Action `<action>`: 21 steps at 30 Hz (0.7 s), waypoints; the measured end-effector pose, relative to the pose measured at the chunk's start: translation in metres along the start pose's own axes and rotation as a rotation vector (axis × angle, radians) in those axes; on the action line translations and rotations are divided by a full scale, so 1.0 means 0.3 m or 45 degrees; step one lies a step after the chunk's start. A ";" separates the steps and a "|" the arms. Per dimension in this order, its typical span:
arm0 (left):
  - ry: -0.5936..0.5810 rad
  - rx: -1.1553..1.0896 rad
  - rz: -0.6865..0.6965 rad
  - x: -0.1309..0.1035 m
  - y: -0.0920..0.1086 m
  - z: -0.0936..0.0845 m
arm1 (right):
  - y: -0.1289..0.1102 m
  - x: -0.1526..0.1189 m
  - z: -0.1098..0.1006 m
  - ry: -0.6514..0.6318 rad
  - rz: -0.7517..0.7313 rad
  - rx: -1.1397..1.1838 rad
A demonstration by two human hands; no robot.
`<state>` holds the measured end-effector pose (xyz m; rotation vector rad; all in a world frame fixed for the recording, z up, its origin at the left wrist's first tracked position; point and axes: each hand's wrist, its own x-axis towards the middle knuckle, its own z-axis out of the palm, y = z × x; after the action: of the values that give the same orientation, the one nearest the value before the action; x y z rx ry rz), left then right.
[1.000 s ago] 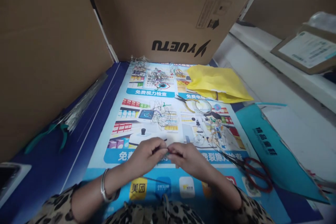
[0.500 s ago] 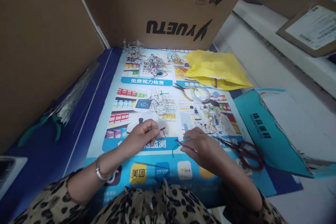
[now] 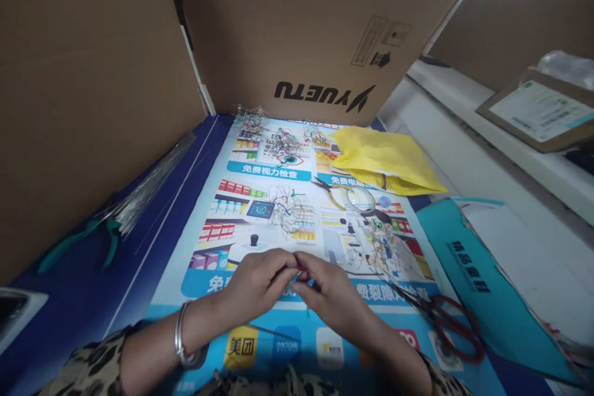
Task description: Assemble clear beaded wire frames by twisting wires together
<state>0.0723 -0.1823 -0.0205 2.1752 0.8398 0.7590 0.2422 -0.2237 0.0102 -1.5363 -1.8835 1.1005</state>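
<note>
My left hand [image 3: 262,281] and my right hand [image 3: 327,288] meet at the fingertips above the printed sheet, both closed in a pinch. A thin red thread [image 3: 302,272] shows between them. The end of a green thread [image 3: 307,310] hangs just under my right fingers. How the threads join is hidden by the fingers. Red-handled scissors [image 3: 457,328] lie right of my right hand, close to a tangle of thin wires and coloured threads [image 3: 380,241]. Another loose wire tangle [image 3: 290,210] rests beyond my left hand.
Yellow-handled pliers [image 3: 335,193], a wire coil [image 3: 361,200] and a yellow bag [image 3: 387,161] lie farther back. Teal-handled pliers [image 3: 83,238] and a bundle of straight wires [image 3: 151,189] are at left. Cardboard [image 3: 297,31] walls the back; a teal box piece [image 3: 468,260] lies right.
My hands were apart, the left with a red thread and the right with blue and green threads. They have come together at the fingertips. The view has tilted up slightly.
</note>
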 end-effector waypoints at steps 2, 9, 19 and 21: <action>0.094 0.052 0.079 0.012 -0.011 -0.002 | -0.006 0.022 -0.010 0.010 0.065 0.083; 0.265 0.089 0.123 0.044 -0.059 -0.021 | 0.020 0.077 -0.016 0.153 -0.055 -0.016; 0.379 0.020 -0.251 0.038 -0.153 -0.028 | 0.091 0.116 0.051 0.361 -0.268 -0.176; 0.369 0.005 -0.306 0.040 -0.157 -0.027 | 0.097 0.117 0.059 0.351 -0.194 -0.129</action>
<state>0.0580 -0.1440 -0.0479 1.9472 1.2242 0.9609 0.2361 -0.1937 -0.0279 -1.4845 -1.8523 0.6972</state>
